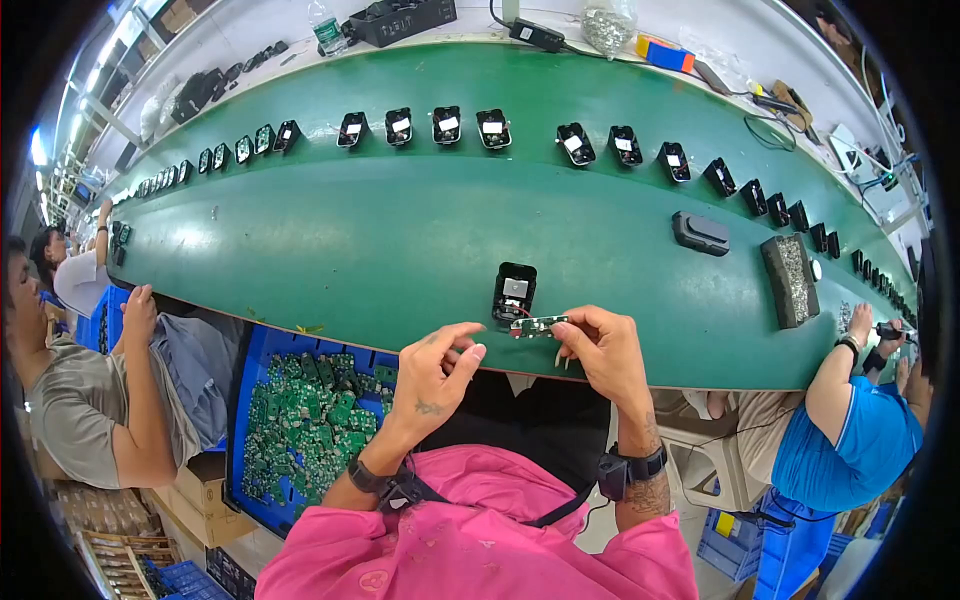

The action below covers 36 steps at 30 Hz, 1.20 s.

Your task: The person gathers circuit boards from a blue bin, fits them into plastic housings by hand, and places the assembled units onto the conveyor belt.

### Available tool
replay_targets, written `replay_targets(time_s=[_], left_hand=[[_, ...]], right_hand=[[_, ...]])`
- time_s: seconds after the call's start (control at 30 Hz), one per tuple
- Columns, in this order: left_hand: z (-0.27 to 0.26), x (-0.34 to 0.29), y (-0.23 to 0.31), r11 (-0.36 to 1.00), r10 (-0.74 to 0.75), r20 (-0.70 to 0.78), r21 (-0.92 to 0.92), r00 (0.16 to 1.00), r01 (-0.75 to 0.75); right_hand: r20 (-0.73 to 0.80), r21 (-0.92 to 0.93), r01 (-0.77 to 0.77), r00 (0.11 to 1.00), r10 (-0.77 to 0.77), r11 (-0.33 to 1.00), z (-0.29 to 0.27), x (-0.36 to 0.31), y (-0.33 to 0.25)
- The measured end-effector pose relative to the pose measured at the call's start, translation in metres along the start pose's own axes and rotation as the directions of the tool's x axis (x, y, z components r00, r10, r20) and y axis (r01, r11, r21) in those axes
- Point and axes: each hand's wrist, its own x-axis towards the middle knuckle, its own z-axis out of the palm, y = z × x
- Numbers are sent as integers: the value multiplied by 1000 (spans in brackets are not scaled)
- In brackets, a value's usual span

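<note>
A small green circuit board (537, 326) is pinched at its right end between the thumb and fingers of my right hand (605, 350). Just beyond it, a black plastic housing (515, 287) with a pale rectangular part inside sits near the table's front edge. Thin red wire shows between the board and the housing. My left hand (438, 372) is to the left of the board, apart from it. Its index finger and thumb are separated and its other fingers curl loosely; nothing shows between them.
Black housings (447, 126) form a long row across the green table (350, 230). To the right are a dark grey case (701, 233) and a foam-like block (790, 282). A blue bin (238, 440) of circuit boards stands at lower left. Co-workers sit on both sides.
</note>
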Motion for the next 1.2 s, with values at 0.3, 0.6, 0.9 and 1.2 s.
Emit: replay_targets(time_s=[0.3,0.6,0.9,1.2], left_hand=[[-2,38,9,980,-7,12,-198,1000,9],[1,57,-3,967,-16,46,-254,999,27],[4,74,1,935,14,465,-319,885,152],[14,58,20,880,-78,348,-417,934,229]], right_hand=[[78,162,-77,995,65,984,2,6,1],[48,220,-111,994,103,969,3,6,4],[-107,181,-134,982,155,974,31,16,1],[-163,173,12,987,17,985,30,7,-9]])
